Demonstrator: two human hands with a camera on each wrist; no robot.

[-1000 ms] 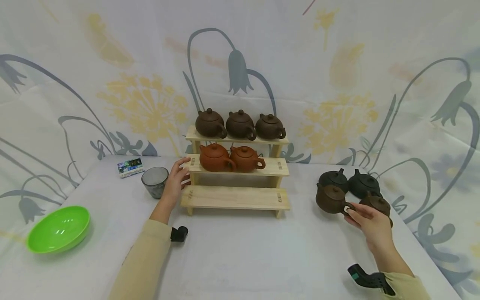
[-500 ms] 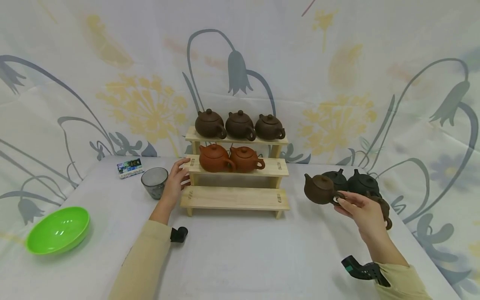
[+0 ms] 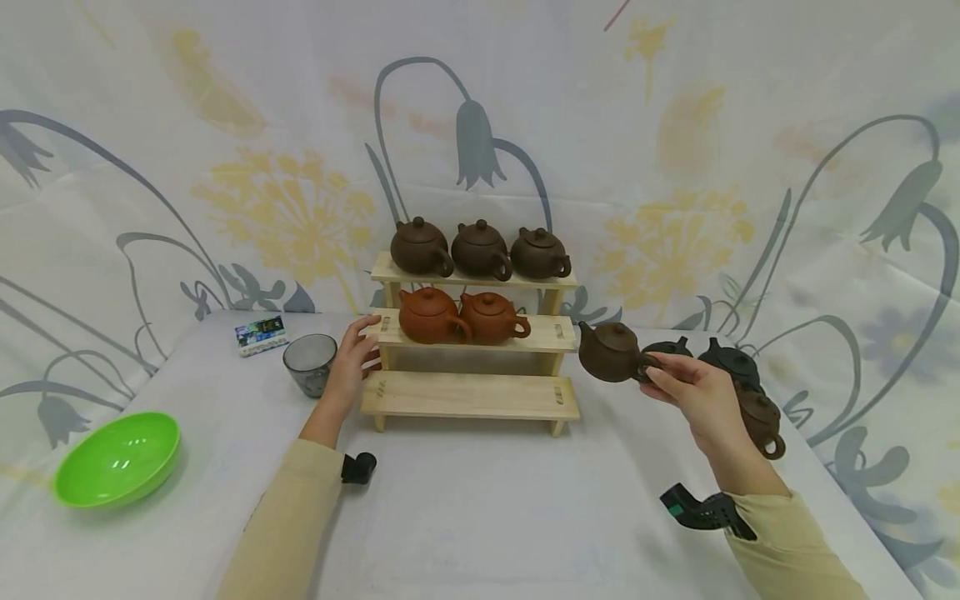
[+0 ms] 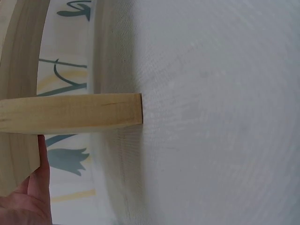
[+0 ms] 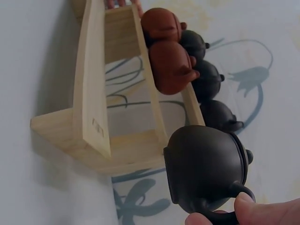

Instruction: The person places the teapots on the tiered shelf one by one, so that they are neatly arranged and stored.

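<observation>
A brown clay teapot (image 3: 610, 352) hangs in the air just right of the three-tier wooden stand (image 3: 472, 393). My right hand (image 3: 703, 402) pinches its handle between thumb and fingers; the right wrist view shows the pot's body (image 5: 204, 166) and the thumb on the handle. At the stand's left side, my left hand (image 3: 347, 362) grips the end of the middle shelf, partly hidden by wood in the left wrist view. Two reddish teapots (image 3: 491, 319) sit on that shelf. Three dark brown teapots (image 3: 480, 250) line the top one. The bottom shelf bears nothing.
Behind my right hand, two black teapots (image 3: 729, 367) and a brown teapot (image 3: 759, 415) stand on the white table. To the left are a grey glass cup (image 3: 309, 367), a small patterned box (image 3: 261, 335) and a green bowl (image 3: 116, 462). A floral cloth hangs behind.
My right hand has carried the brown teapot left and upward, away from the other pots, toward the stand. The left hand stays on the stand.
</observation>
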